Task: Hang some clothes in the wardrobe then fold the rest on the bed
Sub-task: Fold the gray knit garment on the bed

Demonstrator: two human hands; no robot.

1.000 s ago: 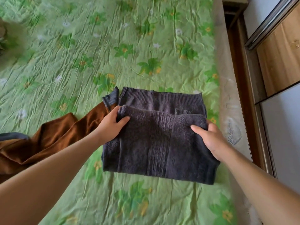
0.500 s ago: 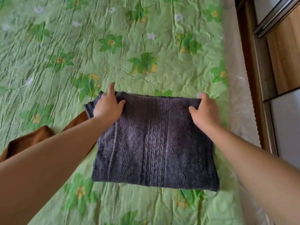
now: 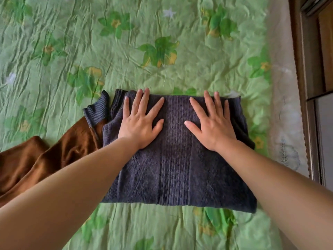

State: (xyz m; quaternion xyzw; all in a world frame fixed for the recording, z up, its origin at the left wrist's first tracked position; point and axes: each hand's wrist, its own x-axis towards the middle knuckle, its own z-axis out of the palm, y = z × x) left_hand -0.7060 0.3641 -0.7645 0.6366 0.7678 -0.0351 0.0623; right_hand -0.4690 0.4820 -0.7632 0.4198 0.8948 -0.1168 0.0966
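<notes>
A dark grey knitted sweater (image 3: 176,159) lies folded into a rectangle on the bed's green flowered cover (image 3: 162,51). My left hand (image 3: 142,120) rests flat on its upper left part, fingers spread. On its upper right part my right hand (image 3: 212,121) lies flat, fingers spread too. A ribbed cuff (image 3: 97,110) of the sweater sticks out at the upper left corner. A brown garment (image 3: 45,159) lies crumpled to the left, partly under the sweater's left edge and my left forearm.
The bed's right edge shows a pale mattress side (image 3: 288,123). Beyond it stands a brown wooden wardrobe (image 3: 317,60) with a narrow gap of floor between. The green cover stretches far beyond the sweater and in front of it.
Both hands carried the sweater's folded edge away from me onto its far edge, then let go. They now lie flat and open on top of the fold.
</notes>
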